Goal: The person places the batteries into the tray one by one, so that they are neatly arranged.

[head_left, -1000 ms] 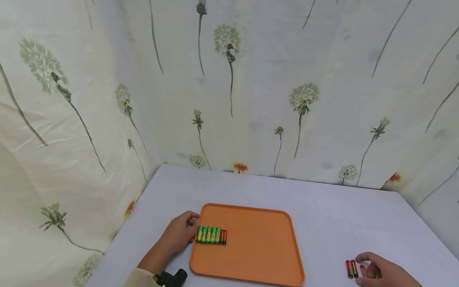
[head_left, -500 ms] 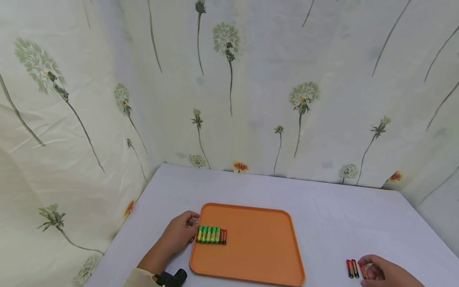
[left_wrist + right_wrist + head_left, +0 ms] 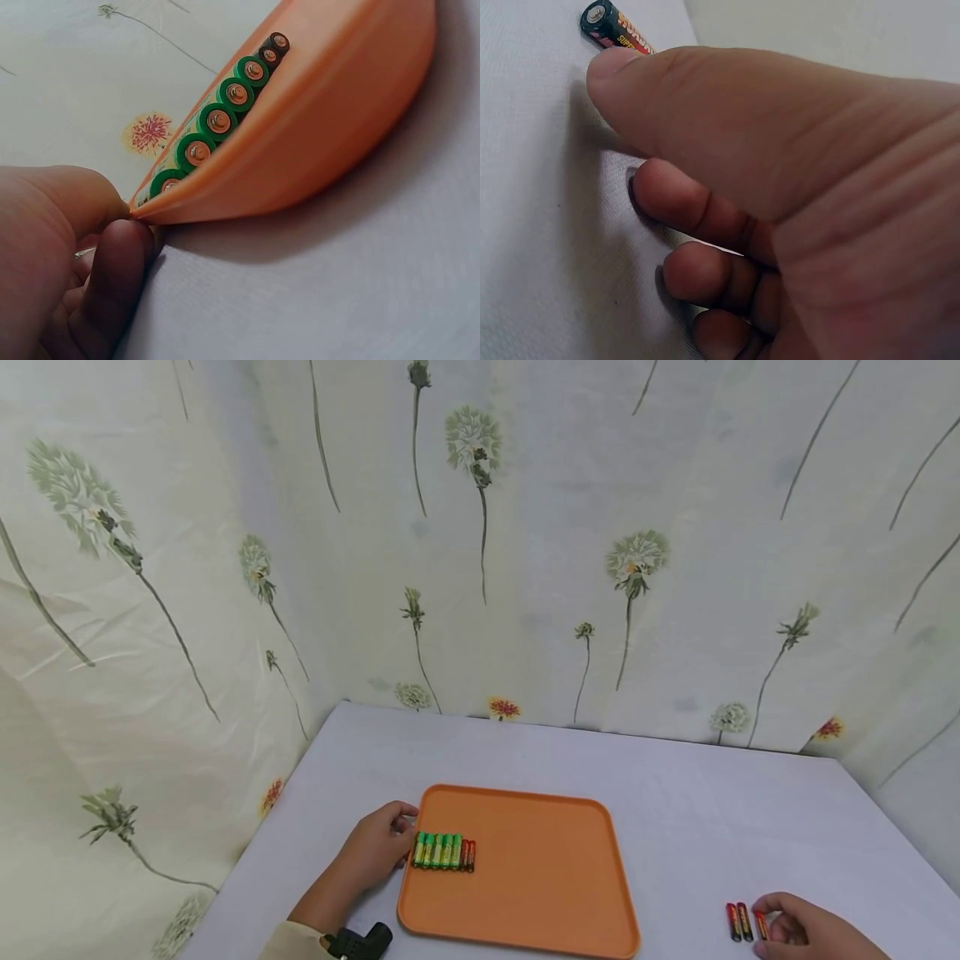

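My left hand pinches the left rim of an orange tray between thumb and fingers; the left wrist view shows this grip at the tray's edge. Along that side, inside the tray, lies a row of several green batteries with two thinner red-and-black batteries at its right end. Off to the right, my right hand has index finger and thumb at the two ends of a red battery, its other fingers curled. In the right wrist view the thumb overlaps a battery.
Two more red-and-black batteries lie side by side on the white tabletop, just left of the right hand. A curtain with dandelion print hangs behind and beside the table. A dark wrist device sits by the left sleeve.
My right hand has shifted slightly right, its index finger now at the upper end of the single red battery. The left hand and the tray have stayed in place.
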A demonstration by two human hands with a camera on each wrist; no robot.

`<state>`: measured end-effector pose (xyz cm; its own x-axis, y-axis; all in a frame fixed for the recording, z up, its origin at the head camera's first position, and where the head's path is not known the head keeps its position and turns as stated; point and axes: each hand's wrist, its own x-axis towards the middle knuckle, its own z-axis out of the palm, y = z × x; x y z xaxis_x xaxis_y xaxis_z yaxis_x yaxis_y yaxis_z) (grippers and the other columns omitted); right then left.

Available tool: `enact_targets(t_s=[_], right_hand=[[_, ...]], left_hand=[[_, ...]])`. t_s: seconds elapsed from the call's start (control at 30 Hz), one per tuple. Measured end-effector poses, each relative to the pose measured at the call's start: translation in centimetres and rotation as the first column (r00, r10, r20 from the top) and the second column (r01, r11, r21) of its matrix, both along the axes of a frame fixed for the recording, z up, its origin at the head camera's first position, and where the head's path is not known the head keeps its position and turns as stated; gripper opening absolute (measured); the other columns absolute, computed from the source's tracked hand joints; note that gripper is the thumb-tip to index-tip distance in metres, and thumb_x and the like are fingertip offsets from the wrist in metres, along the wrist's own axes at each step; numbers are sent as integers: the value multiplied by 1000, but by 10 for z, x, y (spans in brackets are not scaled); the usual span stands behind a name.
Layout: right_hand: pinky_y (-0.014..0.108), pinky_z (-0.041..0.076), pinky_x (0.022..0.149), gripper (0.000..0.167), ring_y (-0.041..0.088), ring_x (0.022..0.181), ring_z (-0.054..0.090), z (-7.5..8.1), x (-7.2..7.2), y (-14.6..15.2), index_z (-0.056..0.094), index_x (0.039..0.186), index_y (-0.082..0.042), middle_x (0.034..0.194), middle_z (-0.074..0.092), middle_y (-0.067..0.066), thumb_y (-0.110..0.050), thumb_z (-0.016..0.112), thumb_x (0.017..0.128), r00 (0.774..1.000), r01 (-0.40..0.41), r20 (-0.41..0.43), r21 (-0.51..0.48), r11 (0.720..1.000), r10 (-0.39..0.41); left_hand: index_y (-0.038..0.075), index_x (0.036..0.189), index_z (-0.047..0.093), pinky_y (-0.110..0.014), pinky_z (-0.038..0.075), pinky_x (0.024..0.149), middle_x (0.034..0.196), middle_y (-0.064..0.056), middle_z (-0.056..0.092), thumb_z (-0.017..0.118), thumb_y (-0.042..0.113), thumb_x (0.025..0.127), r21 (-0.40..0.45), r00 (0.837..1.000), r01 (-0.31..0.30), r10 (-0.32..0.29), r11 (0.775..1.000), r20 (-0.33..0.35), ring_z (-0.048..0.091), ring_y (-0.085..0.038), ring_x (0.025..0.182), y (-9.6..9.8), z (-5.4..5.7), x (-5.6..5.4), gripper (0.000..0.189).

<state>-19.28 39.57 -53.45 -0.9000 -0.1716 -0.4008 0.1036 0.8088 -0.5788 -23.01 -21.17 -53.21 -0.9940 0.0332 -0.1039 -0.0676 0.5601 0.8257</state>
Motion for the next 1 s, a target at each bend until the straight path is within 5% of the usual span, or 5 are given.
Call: enact_targets(t_s=[0.27, 0.5, 0.73, 1.0], right_hand=[[29, 45, 65, 67, 16, 74, 56, 3, 4, -6, 55, 128, 10, 88, 61, 1, -43, 77, 94, 999, 50, 8, 13, 999, -50], [31, 48, 69, 57, 15, 80, 56, 19, -3, -15, 60, 126, 1, 90, 61, -1, -43, 77, 94, 996, 80, -48, 138, 987, -74], [26, 46, 66, 44, 8, 76, 54, 40, -11, -38, 61, 127, -6, 90, 63, -3, -35, 73, 96, 990, 31, -141, 134, 991, -12], [26, 45, 62, 50, 9, 65, 56, 54, -18, -76, 59, 127, -8, 81, 62, -1, -40, 77, 94, 976, -22, -215, 104, 994, 44]], left_hand=[[12, 132, 63, -32, 54, 62, 98, -1, 65, 64, 19, 103, -2, 1000, 8, -8, 1000, 5, 63, -15, 68, -2, -1, 1, 30], [12, 131, 64, -32, 53, 61, 96, -1, 65, 63, 18, 103, -11, 1000, 2, -2, 1000, -7, 63, -16, 67, -1, -1, 0, 29], [12, 132, 63, -33, 54, 62, 97, -1, 65, 63, 18, 103, 7, 1000, 3, -3, 1000, -3, 64, -16, 67, -1, 0, 0, 29], [11, 132, 63, -33, 54, 62, 96, -1, 66, 62, 18, 103, 11, 1000, 28, -27, 1000, -13, 64, -16, 67, -5, -2, -1, 30]])
